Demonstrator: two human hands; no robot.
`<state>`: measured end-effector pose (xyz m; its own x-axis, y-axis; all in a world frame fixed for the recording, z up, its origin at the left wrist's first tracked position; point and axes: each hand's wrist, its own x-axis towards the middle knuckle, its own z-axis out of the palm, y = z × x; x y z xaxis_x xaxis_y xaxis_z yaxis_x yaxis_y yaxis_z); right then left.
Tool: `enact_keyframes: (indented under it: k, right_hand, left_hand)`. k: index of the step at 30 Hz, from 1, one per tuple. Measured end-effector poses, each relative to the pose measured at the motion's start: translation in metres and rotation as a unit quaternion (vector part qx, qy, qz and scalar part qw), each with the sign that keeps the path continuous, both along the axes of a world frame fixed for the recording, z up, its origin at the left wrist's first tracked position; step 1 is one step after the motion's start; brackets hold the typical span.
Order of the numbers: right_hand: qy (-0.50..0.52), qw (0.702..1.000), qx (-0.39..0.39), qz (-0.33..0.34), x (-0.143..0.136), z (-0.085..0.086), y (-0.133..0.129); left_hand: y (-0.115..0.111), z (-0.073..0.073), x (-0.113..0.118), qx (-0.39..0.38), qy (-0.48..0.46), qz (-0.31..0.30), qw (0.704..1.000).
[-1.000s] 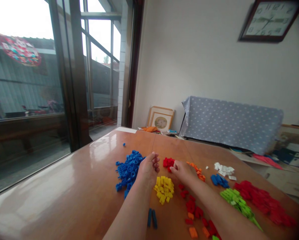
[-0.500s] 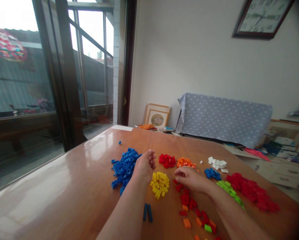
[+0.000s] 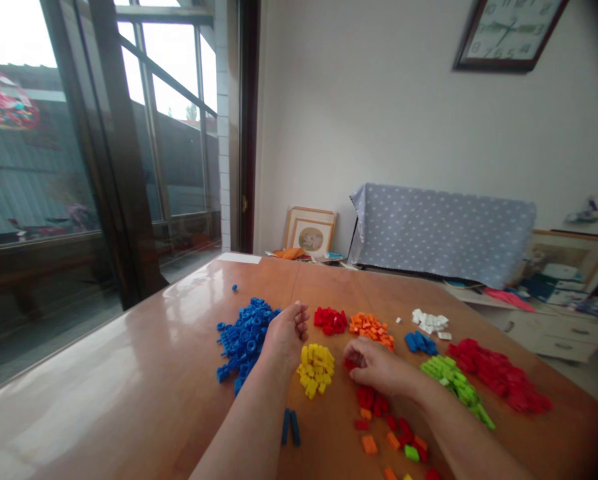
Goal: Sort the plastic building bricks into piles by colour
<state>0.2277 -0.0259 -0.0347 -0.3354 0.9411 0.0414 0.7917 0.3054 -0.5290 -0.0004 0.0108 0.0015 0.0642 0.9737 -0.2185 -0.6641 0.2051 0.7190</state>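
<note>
right hand (image 3: 373,365): half-curled, grip unclear | red bricks (image 3: 367,398) beneath and nearside | left hand (image 3: 289,330): loosely curled, contents hidden | wooden table (image 3: 153,380) below both | clock (image 3: 513,30) beyond

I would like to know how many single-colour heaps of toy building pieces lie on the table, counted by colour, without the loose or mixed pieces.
Blue: 2 (large blue heap, small blue heap)
Red: 2 (small red heap, large red heap)
Orange: 1 (orange heap)
Yellow: 1 (yellow heap)
White: 1 (white heap)
Green: 1 (green heap)
Total: 8
</note>
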Motion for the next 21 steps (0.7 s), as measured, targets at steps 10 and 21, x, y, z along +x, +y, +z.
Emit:
enact_keyframes:
  k: [10,21]
  right_hand:
    - [0.004,0.999,0.033,-0.041,0.009,-0.001,0.004]
    - [-0.012,0.998,0.042,-0.044,0.006,-0.006,0.006]
  left_hand:
    - [-0.010,-0.001,0.010,0.103,0.134,-0.001,0.986]
    - [-0.014,-0.005,0.020,0.175,0.255,-0.017,0.951]
